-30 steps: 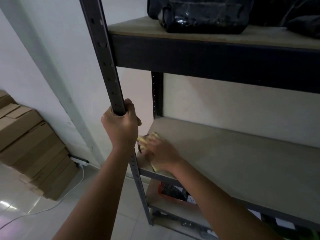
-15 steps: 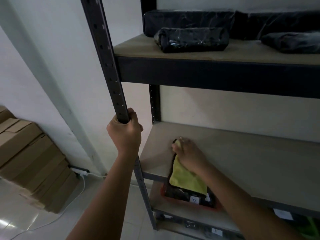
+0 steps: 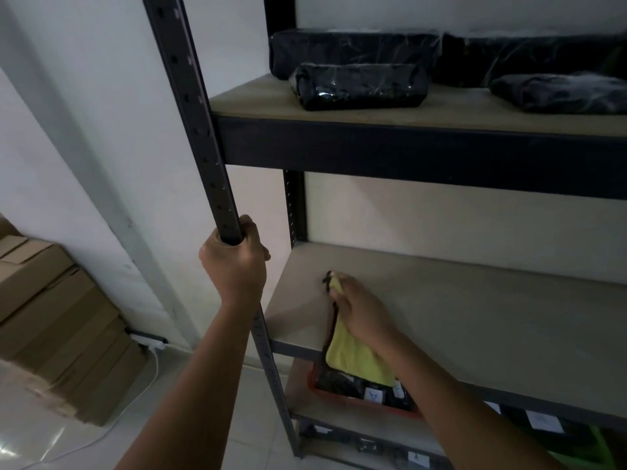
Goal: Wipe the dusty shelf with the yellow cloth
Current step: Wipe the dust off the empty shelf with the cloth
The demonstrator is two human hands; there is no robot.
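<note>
The left hand point(image 3: 234, 262) is wrapped tight round the dark upright post point(image 3: 200, 130) of the rack. At its 4 o'clock, the right hand point(image 3: 359, 310) presses the yellow cloth point(image 3: 356, 354) onto the dusty shelf point(image 3: 475, 317), fingers curled over its top. The cloth hangs over the shelf's front edge, toward 6 o'clock from that hand.

We are seeing right hand point(image 3: 359, 313) covering upper part of yellow cloth point(image 3: 356, 354); fingertips hiding beneath. Labels on red tray point(image 3: 366, 396) too small to read. Shelf point(image 3: 475, 327) running off right edge.
</note>
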